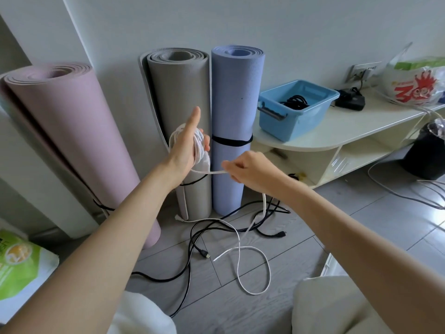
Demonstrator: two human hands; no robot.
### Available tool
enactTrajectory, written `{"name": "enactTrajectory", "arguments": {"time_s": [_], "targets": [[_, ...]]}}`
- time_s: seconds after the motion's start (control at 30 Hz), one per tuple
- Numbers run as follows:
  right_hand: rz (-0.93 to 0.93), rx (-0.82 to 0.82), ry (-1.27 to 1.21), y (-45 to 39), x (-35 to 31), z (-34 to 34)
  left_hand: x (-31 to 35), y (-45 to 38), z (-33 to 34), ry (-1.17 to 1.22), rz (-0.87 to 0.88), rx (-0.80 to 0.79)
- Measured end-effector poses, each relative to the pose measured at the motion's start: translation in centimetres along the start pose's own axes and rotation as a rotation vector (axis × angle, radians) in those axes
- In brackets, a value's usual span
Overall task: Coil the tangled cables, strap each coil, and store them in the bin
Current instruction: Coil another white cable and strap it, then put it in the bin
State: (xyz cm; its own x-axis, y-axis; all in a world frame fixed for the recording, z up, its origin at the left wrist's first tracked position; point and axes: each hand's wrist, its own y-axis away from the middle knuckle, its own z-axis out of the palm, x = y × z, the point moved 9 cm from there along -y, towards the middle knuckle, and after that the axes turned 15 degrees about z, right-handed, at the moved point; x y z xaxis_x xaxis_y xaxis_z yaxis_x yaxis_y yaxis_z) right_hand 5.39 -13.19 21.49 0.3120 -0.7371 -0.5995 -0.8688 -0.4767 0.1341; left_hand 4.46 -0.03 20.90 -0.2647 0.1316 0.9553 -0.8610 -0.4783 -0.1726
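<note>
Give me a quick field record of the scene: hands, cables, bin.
left hand: holds the flat white cable's coil, wound round the fingers
right hand: pinches the flat white cable taut beside the coil
white cable tail: loose loops on the grey floor
black cable: tangled on floor, uncoiled
blue plastic bin: on cream shelf, black coiled cable inside
strap on white coil: none visible

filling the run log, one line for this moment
step: coiling white cable | left hand: holds coil | right hand: pinches cable | bin: black cable
</note>
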Motion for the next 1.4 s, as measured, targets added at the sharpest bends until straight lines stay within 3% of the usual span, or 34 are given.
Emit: {"name": "enactTrajectory", "arguments": {"time_s": [0.13,0.27,0.43,0.57,0.7,0.83,1.0,1.13,1.2,1.27,1.4], "targets": [[0.046,0.127,-0.122,-1.1,1.2,-4.1,-3.6,1.5,0.3,-0.261,-0.224,-0.295],[0.088,0.209,-0.215,-1.6,2.8,-6.6,-4.7,3.7,2.6,-0.339,-0.321,-0.614],[0.143,0.309,-0.313,-2.1,4.7,-7.7,-2.2,7.5,6.4,-0.097,-0.420,-0.990],[0.143,0.331,-0.316,-2.0,4.4,-7.2,-0.1,9.3,8.7,0.081,-0.331,-1.169],[0.187,0.198,-0.284,-2.5,4.3,-4.6,2.2,8.2,9.2,0.483,-0.327,-1.042],[0.198,0.040,-0.242,-2.4,3.8,-1.6,3.9,5.8,8.5,0.792,-0.292,-0.721],[0.125,-0.068,-0.114,-1.7,2.0,0.4,3.6,2.1,5.0,0.850,-0.048,-0.177],[-0.004,-0.101,0.040,-0.1,-0.2,0.9,1.9,-0.3,0.5,0.649,0.041,0.155],[-0.045,-0.069,0.058,0.1,-0.7,-0.1,0.8,-0.9,-1.2,0.485,0.030,0.207],[-0.061,-0.019,0.045,0.1,-0.6,-1.6,-0.5,-1.0,-1.6,0.273,-0.036,0.153],[-0.032,0.067,-0.033,-0.3,0.3,-4.6,-2.7,0.7,0.2,-0.125,-0.158,-0.199]]}}
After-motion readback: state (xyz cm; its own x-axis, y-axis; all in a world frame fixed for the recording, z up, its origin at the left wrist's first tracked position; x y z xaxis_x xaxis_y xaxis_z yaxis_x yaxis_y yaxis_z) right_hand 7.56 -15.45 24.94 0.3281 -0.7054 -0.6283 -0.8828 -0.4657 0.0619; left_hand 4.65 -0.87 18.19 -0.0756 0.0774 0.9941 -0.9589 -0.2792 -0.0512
